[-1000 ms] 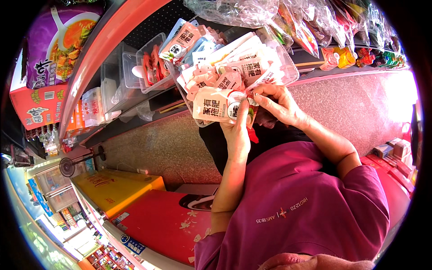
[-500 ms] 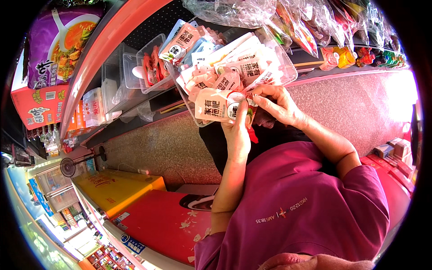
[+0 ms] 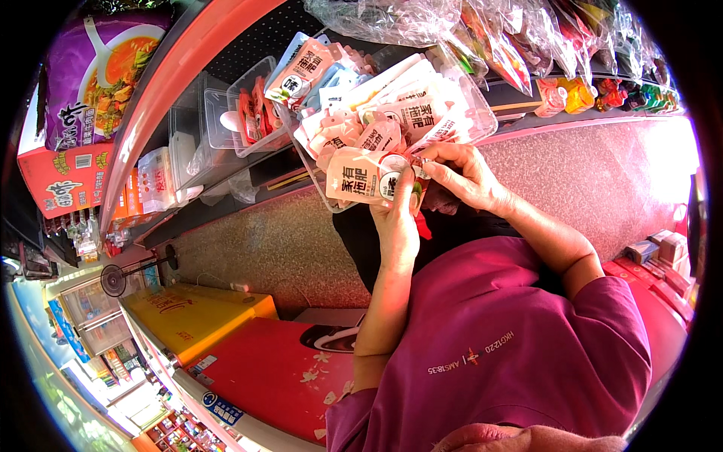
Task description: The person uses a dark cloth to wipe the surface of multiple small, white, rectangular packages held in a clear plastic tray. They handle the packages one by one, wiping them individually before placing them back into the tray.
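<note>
In front of my body I hold a small cream snack packet (image 3: pixel 354 175) with dark lettering and a round white patch. My left hand (image 3: pixel 399 215) grips it from below, the thumb lying across its face. The fingers of my right hand (image 3: pixel 467 181) are closed on the packet's right end, thumb and forefinger pinched together. Just beyond my hands is a clear plastic bin (image 3: pixel 486 113) heaped with similar packets (image 3: pixel 418 113) in cream, pink and pale blue. The held packet overlaps the bin's near edge.
Left of the bin stands a smaller clear tub (image 3: pixel 221 132) with red packets (image 3: pixel 256 113). Clear-bagged goods (image 3: pixel 392 19) lie along the shelf's back, colourful bottles (image 3: pixel 580 96) at right. A purple noodle pack (image 3: pixel 64 90) is far left. A red chest (image 3: pixel 263 373) and a fan (image 3: pixel 113 280) stand behind left.
Both hands stay in nearly the same place on the packet. My right fingers have shifted very slightly at its right end.
</note>
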Available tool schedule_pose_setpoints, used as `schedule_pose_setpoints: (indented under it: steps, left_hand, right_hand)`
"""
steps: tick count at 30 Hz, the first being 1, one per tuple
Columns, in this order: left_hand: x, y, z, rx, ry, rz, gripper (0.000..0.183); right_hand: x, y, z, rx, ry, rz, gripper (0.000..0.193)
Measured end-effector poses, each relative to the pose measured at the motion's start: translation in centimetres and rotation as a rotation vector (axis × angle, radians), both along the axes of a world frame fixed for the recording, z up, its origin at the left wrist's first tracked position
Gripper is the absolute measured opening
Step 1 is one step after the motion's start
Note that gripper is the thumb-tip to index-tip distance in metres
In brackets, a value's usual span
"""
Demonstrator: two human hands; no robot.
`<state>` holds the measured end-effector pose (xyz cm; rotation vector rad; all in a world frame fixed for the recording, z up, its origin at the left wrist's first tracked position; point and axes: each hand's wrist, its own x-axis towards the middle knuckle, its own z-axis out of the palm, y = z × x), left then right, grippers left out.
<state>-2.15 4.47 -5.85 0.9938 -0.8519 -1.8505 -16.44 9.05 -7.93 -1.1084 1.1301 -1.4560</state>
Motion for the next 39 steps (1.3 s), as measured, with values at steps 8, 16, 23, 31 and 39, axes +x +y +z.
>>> schedule_pose_setpoints:
  steps: [8, 16, 23, 31, 39]
  left_hand:
    - [0.34, -0.09, -0.36, 0.003, -0.002, -0.023, 0.026]
    - [0.01, -0.05, -0.08, 0.01, 0.013, -0.007, 0.017]
    - [0.0, -0.01, -0.21, -0.005, 0.002, 0.002, 0.019]
    - [0.3, 0.06, -0.44, 0.022, -0.023, -0.016, 0.03]
    - [0.32, 0.07, -0.59, 0.024, -0.006, -0.024, 0.031]
  right_hand:
    - [0.1, -0.09, -0.23, -0.031, 0.034, -0.014, 0.024]
    - [0.22, -0.02, -0.22, -0.017, 0.012, -0.018, 0.024]
    - [-0.05, 0.12, -0.29, 0.035, -0.01, 0.017, 0.025]
    - [0.05, 0.11, -0.37, -0.006, 0.003, 0.002, 0.024]
    - [-0.2, 0.31, -0.09, 0.033, -0.013, 0.041, 0.026]
